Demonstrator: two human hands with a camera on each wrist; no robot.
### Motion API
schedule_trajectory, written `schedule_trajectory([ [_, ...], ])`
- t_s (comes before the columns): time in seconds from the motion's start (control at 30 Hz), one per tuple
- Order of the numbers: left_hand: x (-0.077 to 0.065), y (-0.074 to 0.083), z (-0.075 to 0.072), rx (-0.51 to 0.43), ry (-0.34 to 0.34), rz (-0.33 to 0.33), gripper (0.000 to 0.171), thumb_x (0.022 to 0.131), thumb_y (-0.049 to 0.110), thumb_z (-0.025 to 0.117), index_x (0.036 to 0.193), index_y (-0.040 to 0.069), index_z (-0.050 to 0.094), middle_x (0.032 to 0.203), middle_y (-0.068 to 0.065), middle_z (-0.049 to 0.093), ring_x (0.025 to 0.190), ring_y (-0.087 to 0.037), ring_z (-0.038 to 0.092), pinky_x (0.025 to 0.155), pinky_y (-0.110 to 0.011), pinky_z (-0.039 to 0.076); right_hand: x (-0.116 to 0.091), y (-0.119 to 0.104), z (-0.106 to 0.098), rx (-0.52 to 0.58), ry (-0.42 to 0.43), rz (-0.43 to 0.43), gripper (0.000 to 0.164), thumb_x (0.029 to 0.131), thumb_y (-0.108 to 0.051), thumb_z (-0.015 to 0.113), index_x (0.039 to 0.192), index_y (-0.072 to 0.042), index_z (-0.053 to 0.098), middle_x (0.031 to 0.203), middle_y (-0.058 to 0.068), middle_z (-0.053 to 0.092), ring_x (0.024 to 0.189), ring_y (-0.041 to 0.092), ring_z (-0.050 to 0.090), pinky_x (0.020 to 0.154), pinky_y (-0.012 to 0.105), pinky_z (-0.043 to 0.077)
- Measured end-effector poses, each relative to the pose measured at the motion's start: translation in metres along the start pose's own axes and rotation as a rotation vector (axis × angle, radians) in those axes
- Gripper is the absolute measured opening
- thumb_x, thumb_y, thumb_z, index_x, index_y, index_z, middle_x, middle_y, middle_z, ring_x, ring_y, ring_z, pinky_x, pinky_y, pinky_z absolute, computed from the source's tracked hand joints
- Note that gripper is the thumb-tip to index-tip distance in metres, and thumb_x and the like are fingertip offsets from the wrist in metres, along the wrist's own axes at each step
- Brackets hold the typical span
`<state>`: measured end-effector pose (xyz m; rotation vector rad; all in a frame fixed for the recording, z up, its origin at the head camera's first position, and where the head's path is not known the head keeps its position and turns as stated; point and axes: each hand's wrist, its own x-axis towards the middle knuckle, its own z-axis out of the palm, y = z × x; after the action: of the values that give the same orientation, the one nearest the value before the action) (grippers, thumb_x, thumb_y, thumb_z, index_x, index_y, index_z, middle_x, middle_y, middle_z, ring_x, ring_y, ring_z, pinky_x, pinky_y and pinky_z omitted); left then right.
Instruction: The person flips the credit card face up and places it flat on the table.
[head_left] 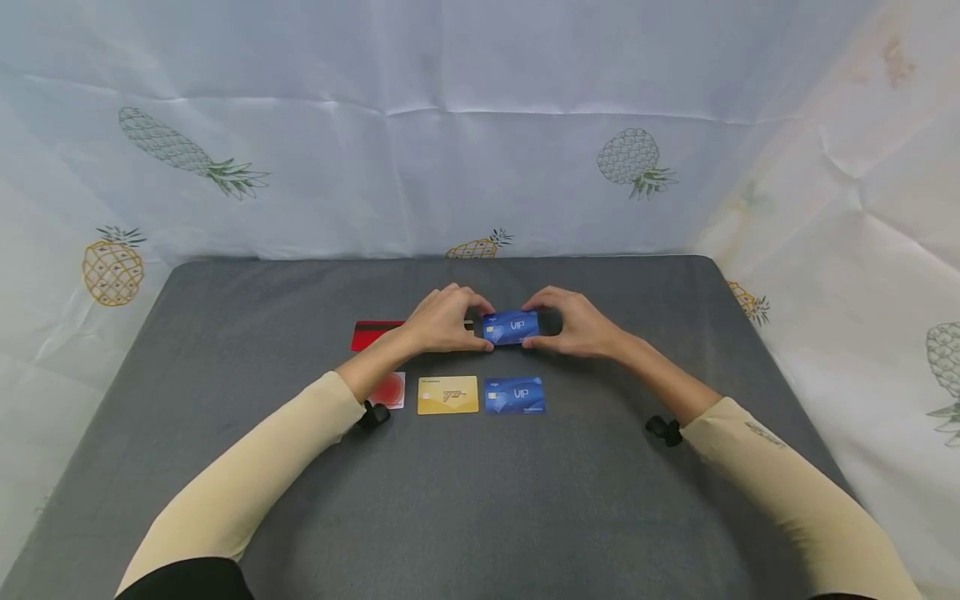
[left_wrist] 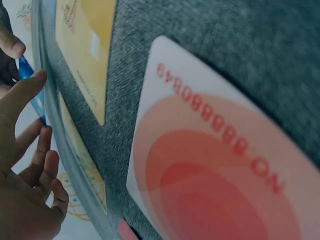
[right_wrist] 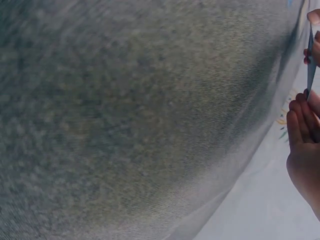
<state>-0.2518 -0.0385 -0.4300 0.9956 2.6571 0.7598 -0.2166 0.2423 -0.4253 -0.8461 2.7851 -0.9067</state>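
Observation:
A blue VIP card [head_left: 511, 327] is held up by both hands above the far row of cards. My left hand [head_left: 446, 321] pinches its left end between thumb and fingers, while my right hand [head_left: 576, 325] pinches the right end. In the right wrist view the held card [right_wrist: 311, 70] appears nearly edge-on. Nearer to me on the cloth lie a second blue VIP card [head_left: 514, 396], a gold card [head_left: 447, 395] and a white card with red circles [head_left: 390, 390], partly covered by my left forearm.
A red card [head_left: 373, 335] with a black stripe lies left of my left hand, partly hidden by it. Beside it, another yellowish card [left_wrist: 82, 155] shows in the left wrist view. Something dark [head_left: 551, 322] shows behind the held card. White pineapple-print cloth [head_left: 480, 183] surrounds the grey tabletop [head_left: 480, 500].

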Motion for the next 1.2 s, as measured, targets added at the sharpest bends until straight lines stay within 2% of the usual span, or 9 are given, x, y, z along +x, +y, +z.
schedule_trajectory([
  [0.23,0.0045,0.0006,0.0031,0.043,-0.010,-0.002,0.058,0.084,0.047,0.092,0.131,0.017,0.079,0.131,-0.004,0.077,0.122,-0.028,0.063,0.098,-0.047,0.050,0.0016,0.0054,0.0031,-0.024,-0.028,0.008,0.054,0.089,-0.031,0.091,0.132,-0.005,0.073,0.134,0.015,0.072,0.129,0.032,0.067,0.114,0.056,0.052],
  [0.7,0.0047,0.0010,0.0041,0.042,-0.020,0.008,0.058,0.085,0.045,0.091,0.133,0.014,0.077,0.130,-0.005,0.077,0.124,-0.029,0.064,0.097,-0.046,0.051,0.0015,0.0106,0.0069,-0.042,-0.038,0.001,0.051,0.090,-0.031,0.090,0.130,-0.005,0.074,0.132,0.014,0.073,0.126,0.031,0.068,0.112,0.056,0.053],
  [1.2,-0.0019,-0.0002,0.0047,0.052,-0.017,0.002,0.059,0.086,0.043,0.090,0.136,0.014,0.076,0.133,-0.006,0.075,0.124,-0.028,0.061,0.099,-0.046,0.050,0.0036,0.0098,0.0091,-0.065,-0.040,0.009,0.053,0.090,-0.034,0.089,0.131,-0.005,0.074,0.132,0.015,0.071,0.126,0.032,0.067,0.112,0.056,0.052],
])
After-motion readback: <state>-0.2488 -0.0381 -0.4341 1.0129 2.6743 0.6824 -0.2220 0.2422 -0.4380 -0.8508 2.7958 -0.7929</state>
